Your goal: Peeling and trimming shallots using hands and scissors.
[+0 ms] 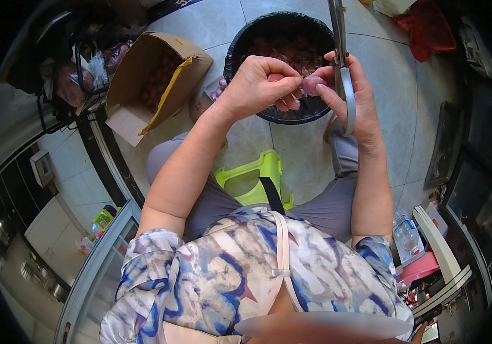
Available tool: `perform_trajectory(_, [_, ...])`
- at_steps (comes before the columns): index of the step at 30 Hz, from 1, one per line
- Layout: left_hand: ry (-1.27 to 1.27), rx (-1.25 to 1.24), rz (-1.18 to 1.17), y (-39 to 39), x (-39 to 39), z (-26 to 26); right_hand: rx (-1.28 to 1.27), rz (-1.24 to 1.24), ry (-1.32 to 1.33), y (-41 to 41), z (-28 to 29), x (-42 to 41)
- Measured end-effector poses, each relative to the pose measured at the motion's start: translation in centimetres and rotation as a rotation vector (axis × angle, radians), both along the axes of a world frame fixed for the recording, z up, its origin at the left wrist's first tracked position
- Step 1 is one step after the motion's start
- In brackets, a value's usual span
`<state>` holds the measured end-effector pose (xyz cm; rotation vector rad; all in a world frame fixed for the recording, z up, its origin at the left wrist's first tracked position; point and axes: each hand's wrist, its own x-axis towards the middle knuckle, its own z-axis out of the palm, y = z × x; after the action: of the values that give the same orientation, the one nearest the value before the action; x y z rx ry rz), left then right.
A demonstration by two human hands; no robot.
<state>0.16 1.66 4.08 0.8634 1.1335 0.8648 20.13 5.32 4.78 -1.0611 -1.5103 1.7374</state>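
Observation:
Above a round bin with a black liner (234,56), both hands meet at a small purple-pink shallot (313,85). My right hand (360,92) holds it between thumb and fingertips, and also has scissors (348,101) in the palm, blades pointing away past the bin's rim. My left hand (269,86) pinches at the shallot's left side, with another reddish piece partly visible in its curled fingers. Loose dry skins (302,56) lie inside the bin. Left of the bin, several peeled purple shallots (219,89) are partly hidden by my left forearm.
An open cardboard box (129,79) with many small reddish bulbs stands left of the bin. A lime-green plastic stool (267,165) is between the legs. A red plastic object (433,32) lies at upper right. A sliding door frame (95,253) is at lower left.

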Motion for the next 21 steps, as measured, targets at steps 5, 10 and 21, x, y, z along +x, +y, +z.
perform_trajectory(5, [-0.012, -0.021, -0.044, -0.1, -0.1, 0.1, -0.014, -0.005, -0.023, 0.0, 0.2, -0.1])
perform_trajectory(10, [0.019, -0.044, -0.081, -0.1, -0.4, -0.6, -0.007, 0.029, -0.094, 0.0, -0.3, -0.2])
perform_trajectory(21, [-0.062, -0.076, 0.035, -0.1, -0.4, -0.7, -0.068, -0.033, -0.032, 0.1, -0.1, -0.7])
